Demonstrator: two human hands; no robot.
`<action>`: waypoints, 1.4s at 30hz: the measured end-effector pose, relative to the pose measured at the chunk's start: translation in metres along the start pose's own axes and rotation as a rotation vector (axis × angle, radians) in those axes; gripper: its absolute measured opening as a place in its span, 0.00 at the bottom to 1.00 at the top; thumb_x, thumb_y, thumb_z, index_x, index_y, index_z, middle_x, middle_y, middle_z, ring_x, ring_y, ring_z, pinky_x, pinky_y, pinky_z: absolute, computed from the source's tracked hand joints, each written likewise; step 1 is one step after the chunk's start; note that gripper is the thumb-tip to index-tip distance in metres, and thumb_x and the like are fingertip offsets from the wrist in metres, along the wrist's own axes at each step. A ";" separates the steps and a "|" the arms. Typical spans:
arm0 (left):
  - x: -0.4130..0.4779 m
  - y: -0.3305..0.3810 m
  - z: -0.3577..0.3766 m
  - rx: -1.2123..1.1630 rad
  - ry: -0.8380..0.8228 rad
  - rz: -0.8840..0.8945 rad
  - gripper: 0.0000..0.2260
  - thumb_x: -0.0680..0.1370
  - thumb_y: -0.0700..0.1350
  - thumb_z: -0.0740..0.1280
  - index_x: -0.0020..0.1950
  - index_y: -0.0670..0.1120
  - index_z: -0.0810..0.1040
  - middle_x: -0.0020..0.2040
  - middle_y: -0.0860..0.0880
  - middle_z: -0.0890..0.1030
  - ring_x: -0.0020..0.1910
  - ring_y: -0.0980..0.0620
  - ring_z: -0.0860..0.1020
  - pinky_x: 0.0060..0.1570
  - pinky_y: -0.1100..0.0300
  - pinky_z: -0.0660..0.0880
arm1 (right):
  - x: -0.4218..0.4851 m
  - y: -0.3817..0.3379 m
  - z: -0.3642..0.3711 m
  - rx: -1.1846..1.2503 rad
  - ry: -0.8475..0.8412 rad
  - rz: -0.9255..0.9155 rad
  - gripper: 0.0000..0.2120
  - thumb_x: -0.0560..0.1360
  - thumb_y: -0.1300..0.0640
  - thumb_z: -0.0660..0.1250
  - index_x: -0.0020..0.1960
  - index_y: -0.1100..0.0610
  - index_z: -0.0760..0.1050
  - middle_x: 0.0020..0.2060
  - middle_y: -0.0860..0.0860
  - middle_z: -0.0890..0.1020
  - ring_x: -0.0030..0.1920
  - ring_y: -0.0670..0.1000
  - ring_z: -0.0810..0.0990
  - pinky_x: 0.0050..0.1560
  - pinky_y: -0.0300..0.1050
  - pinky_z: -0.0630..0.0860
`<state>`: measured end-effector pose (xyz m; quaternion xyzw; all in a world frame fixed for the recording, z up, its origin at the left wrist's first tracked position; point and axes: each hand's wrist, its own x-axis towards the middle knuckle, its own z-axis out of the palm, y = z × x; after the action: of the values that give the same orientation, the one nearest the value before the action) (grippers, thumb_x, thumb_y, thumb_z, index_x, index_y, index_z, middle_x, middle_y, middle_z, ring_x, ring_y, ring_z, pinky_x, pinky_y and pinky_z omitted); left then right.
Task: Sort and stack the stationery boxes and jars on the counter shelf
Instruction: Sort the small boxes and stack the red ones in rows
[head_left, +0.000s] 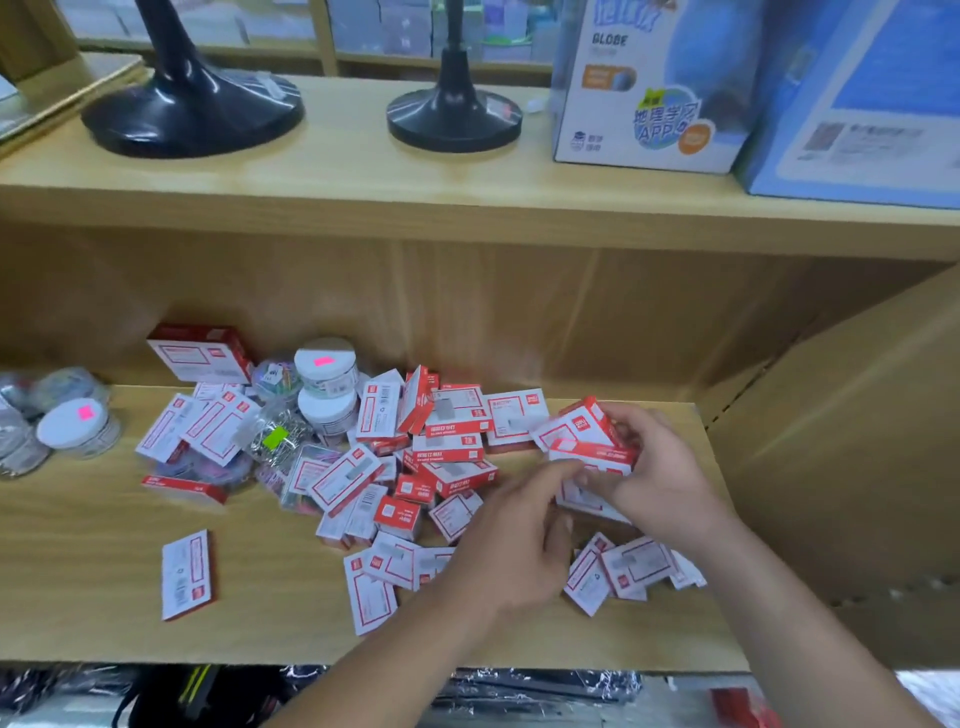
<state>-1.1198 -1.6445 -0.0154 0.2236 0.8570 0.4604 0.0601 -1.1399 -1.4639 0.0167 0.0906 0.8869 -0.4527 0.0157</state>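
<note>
Far left on shelf (78, 571): jars (78, 426) grouped apart from the mess, likely sorted. Centre: pile of boxes (447, 452) jumbled round two stacked jars (327, 364), not yet sorted. Left hand (514, 551): index finger against held boxes (587, 436), probably squaring edges; pinching or not, cannot tell. Right hand (654, 473): fingers grasping held boxes just above shelf's right end, likely for stacking room.

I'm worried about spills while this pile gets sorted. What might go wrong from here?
The right hand grips several small boxes at uneven angles; one may slip out. Two white-lidded jars stand against the loose pile; pulling boxes nearby might topple them. The frontmost boxes lie near the shelf edge and might get knocked off.
</note>
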 end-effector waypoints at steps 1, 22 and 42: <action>0.005 0.003 0.002 0.033 0.013 0.047 0.22 0.77 0.39 0.65 0.69 0.56 0.73 0.67 0.54 0.78 0.65 0.55 0.76 0.62 0.59 0.75 | 0.002 0.005 -0.007 -0.058 0.057 0.001 0.28 0.66 0.61 0.80 0.59 0.42 0.74 0.53 0.46 0.73 0.48 0.39 0.80 0.56 0.38 0.78; -0.038 -0.060 -0.080 0.654 0.278 0.091 0.18 0.77 0.51 0.70 0.65 0.47 0.81 0.69 0.50 0.78 0.66 0.46 0.75 0.64 0.50 0.76 | 0.034 -0.030 0.049 -0.717 0.157 -0.206 0.17 0.76 0.40 0.65 0.59 0.48 0.78 0.53 0.49 0.78 0.57 0.55 0.76 0.59 0.52 0.72; -0.016 -0.054 -0.078 0.722 0.294 -0.130 0.29 0.71 0.69 0.66 0.66 0.53 0.75 0.47 0.51 0.83 0.49 0.45 0.80 0.49 0.50 0.74 | 0.051 -0.050 0.071 -0.248 0.066 0.118 0.34 0.68 0.57 0.79 0.71 0.51 0.69 0.60 0.49 0.68 0.58 0.52 0.78 0.59 0.43 0.72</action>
<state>-1.1472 -1.7367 -0.0166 0.1073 0.9756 0.1518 -0.1167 -1.2027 -1.5419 0.0092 0.1549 0.9292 -0.3348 0.0241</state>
